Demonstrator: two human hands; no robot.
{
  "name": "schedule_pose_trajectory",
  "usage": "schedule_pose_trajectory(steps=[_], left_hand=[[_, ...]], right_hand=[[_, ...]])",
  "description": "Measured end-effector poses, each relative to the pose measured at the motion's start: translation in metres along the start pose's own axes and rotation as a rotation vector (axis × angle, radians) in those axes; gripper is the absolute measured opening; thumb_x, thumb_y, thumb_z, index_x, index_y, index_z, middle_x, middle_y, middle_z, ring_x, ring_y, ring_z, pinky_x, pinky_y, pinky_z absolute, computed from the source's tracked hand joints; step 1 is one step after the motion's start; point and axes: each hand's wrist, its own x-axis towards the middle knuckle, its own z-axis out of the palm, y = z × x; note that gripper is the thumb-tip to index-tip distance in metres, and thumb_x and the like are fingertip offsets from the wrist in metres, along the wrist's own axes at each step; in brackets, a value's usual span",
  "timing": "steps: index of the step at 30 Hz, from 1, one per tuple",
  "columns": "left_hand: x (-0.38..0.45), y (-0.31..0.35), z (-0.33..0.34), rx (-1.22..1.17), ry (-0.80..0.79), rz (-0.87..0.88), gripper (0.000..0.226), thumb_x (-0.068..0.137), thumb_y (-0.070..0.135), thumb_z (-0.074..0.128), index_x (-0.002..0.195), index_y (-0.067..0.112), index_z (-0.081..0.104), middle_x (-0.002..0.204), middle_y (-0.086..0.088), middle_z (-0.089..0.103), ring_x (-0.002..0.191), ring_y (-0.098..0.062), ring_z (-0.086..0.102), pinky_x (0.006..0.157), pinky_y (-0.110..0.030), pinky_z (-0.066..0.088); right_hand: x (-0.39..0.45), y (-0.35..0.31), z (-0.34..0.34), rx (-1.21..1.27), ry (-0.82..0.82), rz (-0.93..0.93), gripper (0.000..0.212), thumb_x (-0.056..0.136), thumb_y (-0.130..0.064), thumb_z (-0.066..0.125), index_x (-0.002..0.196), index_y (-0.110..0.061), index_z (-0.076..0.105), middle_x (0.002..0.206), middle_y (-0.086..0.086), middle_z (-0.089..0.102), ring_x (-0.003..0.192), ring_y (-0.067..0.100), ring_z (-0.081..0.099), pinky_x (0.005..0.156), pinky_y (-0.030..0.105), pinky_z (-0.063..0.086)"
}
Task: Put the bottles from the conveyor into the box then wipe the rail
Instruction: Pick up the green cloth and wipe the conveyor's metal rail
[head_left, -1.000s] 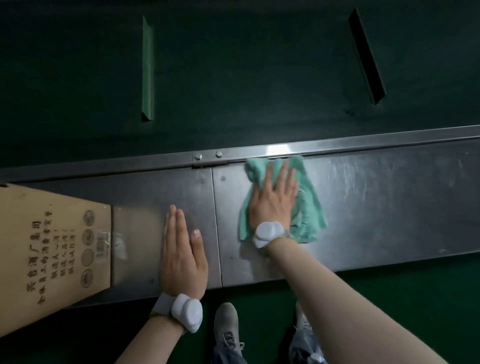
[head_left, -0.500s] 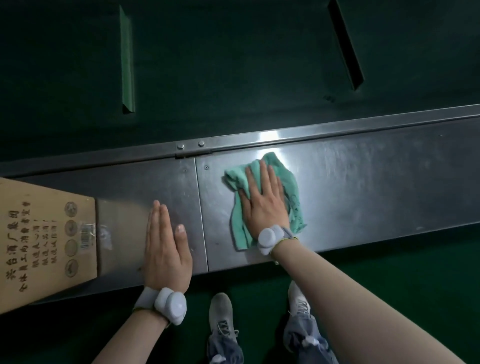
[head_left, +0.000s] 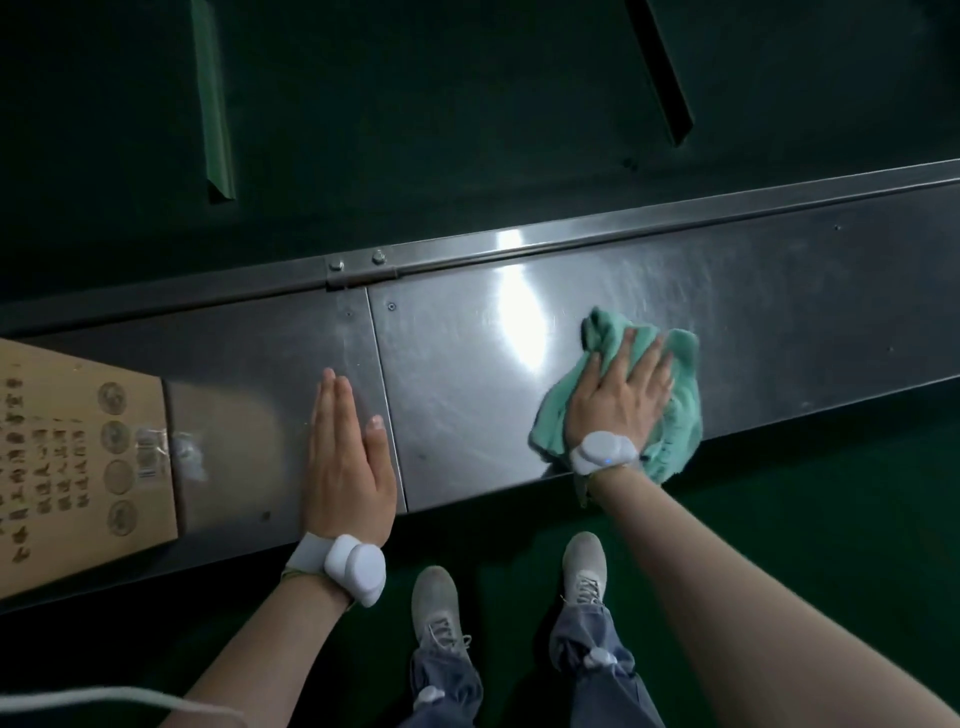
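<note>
Cloth (head_left: 675, 374) now farther right along rail (head_left: 779, 291)

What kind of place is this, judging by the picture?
Probably a factory packing line: a dark green conveyor belt, a steel rail beside it, and a printed carton on the rail.

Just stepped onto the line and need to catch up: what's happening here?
A person is wiping the steel rail. The right hand presses a green cloth flat on the metal, while the left hand rests open on the rail. A cardboard box sits at the left. No bottles are in view.
</note>
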Motion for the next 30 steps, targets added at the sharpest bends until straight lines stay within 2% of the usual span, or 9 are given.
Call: schedule_pose_trajectory(steps=[2,5,7,9,11,16,20,25,30], left_hand=[[0.001,0.002,0.001,0.01,-0.024,0.002,0.065,0.109,0.036,0.029,0.164,0.001,0.023,0.174,-0.012,0.017,0.161,-0.025,0.015,0.13,-0.034,0.011],[0.003,0.004,0.002,0.011,-0.023,0.023,0.062,0.109,0.026,0.037,0.16,-0.006,0.027,0.171,-0.02,0.021,0.16,-0.033,0.02,0.13,-0.035,0.012],[0.002,0.006,0.004,0.02,-0.017,0.038,0.057,0.109,0.017,0.042,0.158,-0.01,0.03,0.169,-0.024,0.025,0.158,-0.038,0.024,0.13,-0.038,0.015],[0.002,0.007,0.003,0.029,-0.019,0.033,0.055,0.109,0.011,0.046,0.157,-0.011,0.03,0.168,-0.025,0.025,0.158,-0.039,0.024,0.129,-0.039,0.016],[0.003,0.009,0.004,0.041,-0.029,0.035,0.056,0.108,0.01,0.048,0.158,-0.01,0.029,0.169,-0.025,0.024,0.158,-0.039,0.023,0.13,-0.041,0.017],[0.009,0.016,0.003,0.069,-0.024,0.035,0.057,0.111,0.016,0.044,0.16,-0.007,0.026,0.171,-0.022,0.02,0.16,-0.035,0.019,0.13,-0.037,0.013],[0.011,0.021,0.008,0.069,-0.032,0.015,0.059,0.113,0.024,0.039,0.162,-0.003,0.022,0.173,-0.019,0.017,0.161,-0.032,0.015,0.131,-0.036,0.011],[0.004,0.02,0.017,0.07,-0.04,0.019,0.059,0.113,0.026,0.037,0.163,-0.001,0.022,0.173,-0.017,0.017,0.161,-0.029,0.015,0.131,-0.033,0.008],[0.0,0.022,0.019,0.062,-0.041,0.004,0.059,0.113,0.027,0.036,0.163,-0.002,0.023,0.173,-0.018,0.017,0.161,-0.03,0.016,0.131,-0.041,0.015]], right_hand=[[-0.028,-0.019,0.012,-0.016,-0.027,-0.107,0.067,0.111,-0.05,0.018,0.171,-0.02,0.011,0.178,0.016,0.0,0.164,0.038,0.001,0.133,0.052,0.002],[-0.08,-0.053,0.036,-0.056,-0.114,-0.351,0.068,0.112,-0.044,0.024,0.171,-0.02,0.0,0.178,0.016,-0.008,0.164,0.039,-0.009,0.133,0.054,0.002],[-0.106,-0.069,0.048,-0.035,-0.165,-0.467,0.069,0.112,-0.041,0.032,0.171,-0.019,0.004,0.178,0.015,-0.009,0.163,0.037,-0.013,0.133,0.054,-0.002],[-0.115,-0.074,0.051,-0.044,-0.182,-0.533,0.069,0.112,-0.039,0.037,0.171,-0.016,0.011,0.178,0.016,-0.006,0.164,0.037,-0.011,0.133,0.054,-0.003],[-0.112,-0.067,0.047,-0.054,-0.228,-0.572,0.069,0.112,-0.041,0.035,0.171,-0.017,0.01,0.178,0.015,-0.006,0.164,0.037,-0.01,0.132,0.053,-0.002],[-0.094,-0.046,0.031,-0.049,-0.229,-0.688,0.066,0.112,-0.043,0.032,0.171,-0.018,0.016,0.178,0.016,0.003,0.165,0.037,0.0,0.133,0.051,0.002],[-0.066,-0.014,0.018,-0.067,-0.152,-0.647,0.066,0.112,-0.042,0.036,0.17,-0.016,0.021,0.177,0.018,0.008,0.164,0.039,0.006,0.133,0.054,0.008],[-0.028,0.03,0.002,-0.09,-0.072,-0.49,0.063,0.114,-0.048,0.029,0.17,-0.021,0.02,0.178,0.014,0.009,0.165,0.036,0.008,0.134,0.051,0.01],[-0.033,0.012,0.003,-0.073,-0.027,-0.322,0.065,0.113,-0.045,0.03,0.17,-0.018,0.018,0.178,0.017,0.006,0.164,0.037,0.005,0.133,0.054,0.009]])
